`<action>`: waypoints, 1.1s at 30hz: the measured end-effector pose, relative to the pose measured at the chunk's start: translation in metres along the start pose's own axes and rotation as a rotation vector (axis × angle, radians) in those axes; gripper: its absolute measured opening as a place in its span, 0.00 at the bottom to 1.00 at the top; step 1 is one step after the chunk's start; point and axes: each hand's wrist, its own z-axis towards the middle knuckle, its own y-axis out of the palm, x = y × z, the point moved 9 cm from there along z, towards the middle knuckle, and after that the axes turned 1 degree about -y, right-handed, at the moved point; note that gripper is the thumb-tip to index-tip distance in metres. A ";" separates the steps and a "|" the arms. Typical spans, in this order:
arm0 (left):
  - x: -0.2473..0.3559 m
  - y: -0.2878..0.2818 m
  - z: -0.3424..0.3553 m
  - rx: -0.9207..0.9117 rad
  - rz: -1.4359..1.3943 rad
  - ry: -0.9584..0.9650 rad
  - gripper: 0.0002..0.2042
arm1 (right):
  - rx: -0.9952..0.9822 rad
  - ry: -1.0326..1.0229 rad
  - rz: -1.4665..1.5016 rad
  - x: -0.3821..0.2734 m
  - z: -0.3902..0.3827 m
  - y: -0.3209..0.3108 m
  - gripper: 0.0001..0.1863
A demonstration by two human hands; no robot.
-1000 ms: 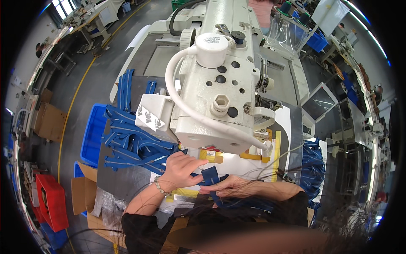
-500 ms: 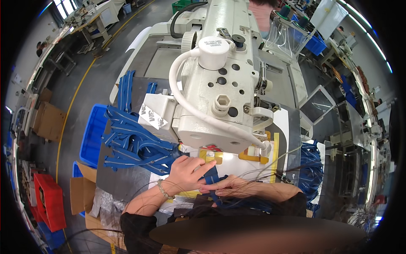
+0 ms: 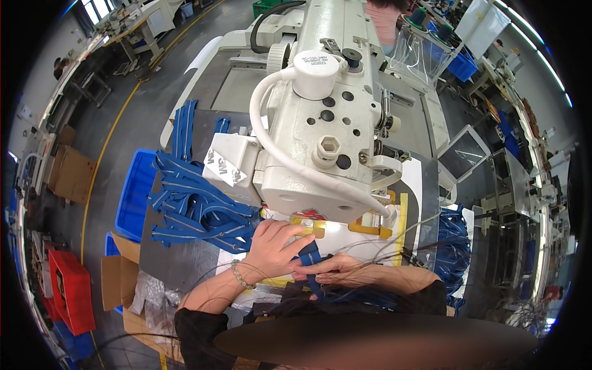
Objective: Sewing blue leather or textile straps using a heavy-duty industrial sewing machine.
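In front of a large white sewing machine (image 3: 308,148), my left hand (image 3: 271,246) curls over a blue strap (image 3: 310,254), just below a yellow plate (image 3: 317,230) on the white work surface. My right hand (image 3: 330,268) holds the same strap from the right, its fingers reaching across to my left hand's fingertips. The strap trails down under my right hand toward my lap, where hair and my arms partly hide it. Left of the machine lies a tangled pile of blue zipped strips (image 3: 203,209); more blue strips (image 3: 450,243) hang at the right side.
Blue bins (image 3: 135,191), an open cardboard box (image 3: 117,277) and a red crate (image 3: 71,293) stand at left. A framed panel (image 3: 464,154) and thread cones (image 3: 417,17) are at right. Another person (image 3: 379,21) is behind the machine, beside other workstations.
My left hand has shifted slightly rightward and its fingers have drawn up closer over the strap, toward the yellow plate. My right hand stays on the strap. The view moved slightly.
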 end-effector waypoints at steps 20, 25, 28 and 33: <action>-0.129 -0.147 -0.036 0.490 0.134 -0.522 0.19 | 0.298 -0.553 -1.070 -0.089 -0.036 0.015 0.24; -0.177 -0.191 -0.117 0.592 0.504 -0.896 0.27 | 0.333 -0.549 -1.099 -0.088 -0.034 0.013 0.21; -0.143 -0.217 -0.115 0.851 0.724 -0.825 0.26 | 0.355 -0.500 -1.146 -0.083 -0.036 0.008 0.19; -0.073 -0.205 -0.083 0.981 0.604 -0.298 0.17 | 0.518 -0.396 -1.361 -0.078 -0.047 -0.004 0.16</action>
